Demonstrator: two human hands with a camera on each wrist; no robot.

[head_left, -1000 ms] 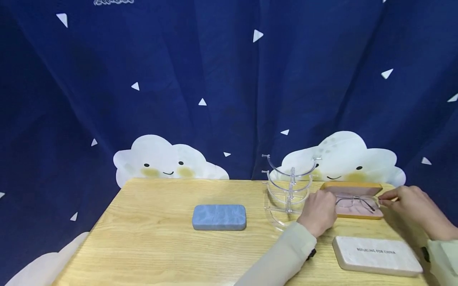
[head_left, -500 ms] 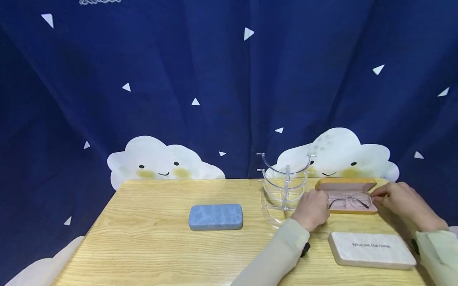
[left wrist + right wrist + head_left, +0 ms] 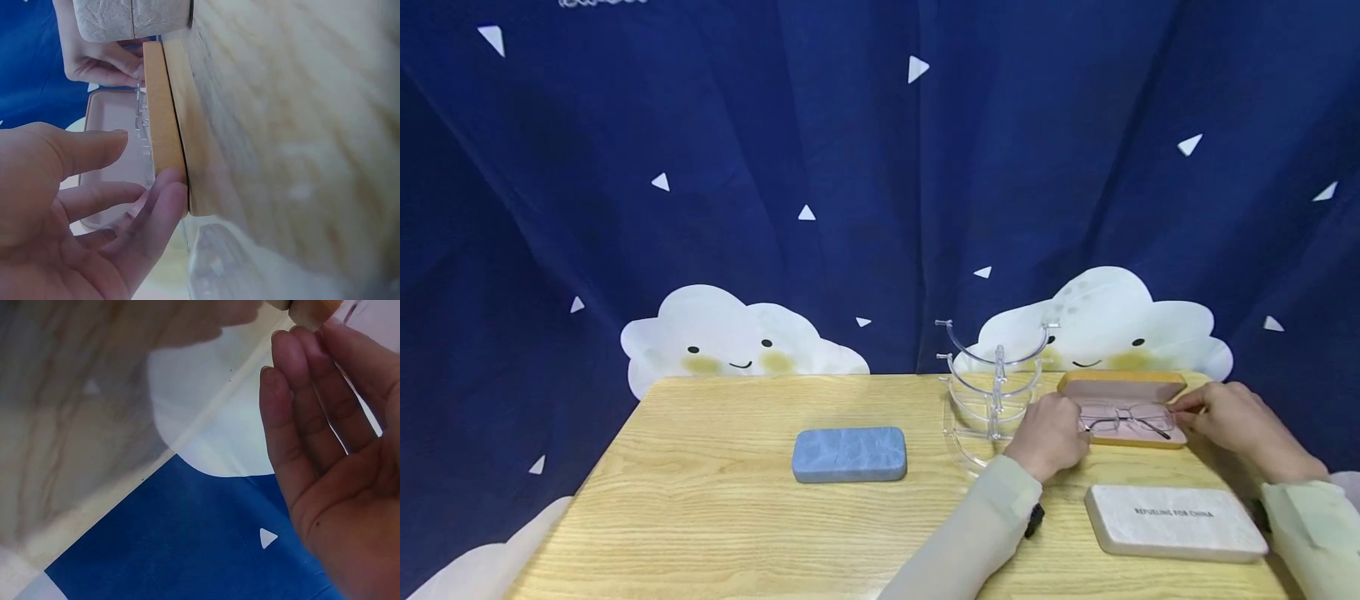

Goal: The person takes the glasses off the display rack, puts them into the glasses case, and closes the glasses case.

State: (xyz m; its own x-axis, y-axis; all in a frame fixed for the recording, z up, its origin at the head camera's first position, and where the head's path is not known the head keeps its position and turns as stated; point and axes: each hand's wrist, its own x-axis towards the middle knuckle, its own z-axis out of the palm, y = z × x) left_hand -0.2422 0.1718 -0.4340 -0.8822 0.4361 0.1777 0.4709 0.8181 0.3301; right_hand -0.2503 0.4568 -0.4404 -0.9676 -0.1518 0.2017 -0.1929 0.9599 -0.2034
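Note:
A pair of thin-rimmed glasses (image 3: 1126,414) lies in an opened orange glasses case (image 3: 1122,377) with a pink lining, its dark temple tips showing. Around the right end of the frame, my right hand (image 3: 1236,421) pinches with thumb and index finger. My left hand (image 3: 1049,435) is at the case's left end and hides part of it. The left wrist view shows the left fingertips (image 3: 170,190) touching the orange wall, with the thumb held apart from them. In the right wrist view the other right fingers (image 3: 275,394) extend beside the case.
Just left of my left hand stands a clear tiered glasses stand (image 3: 996,392). A white lettered case (image 3: 1176,522) lies shut in front of the orange one. A blue case (image 3: 849,455) sits mid-table (image 3: 715,500). Behind hangs a blue curtain (image 3: 865,167).
The head view has shifted slightly, moving everything left. Both hands stay at the two ends of the orange case. The glasses' temples lie at a slightly different angle.

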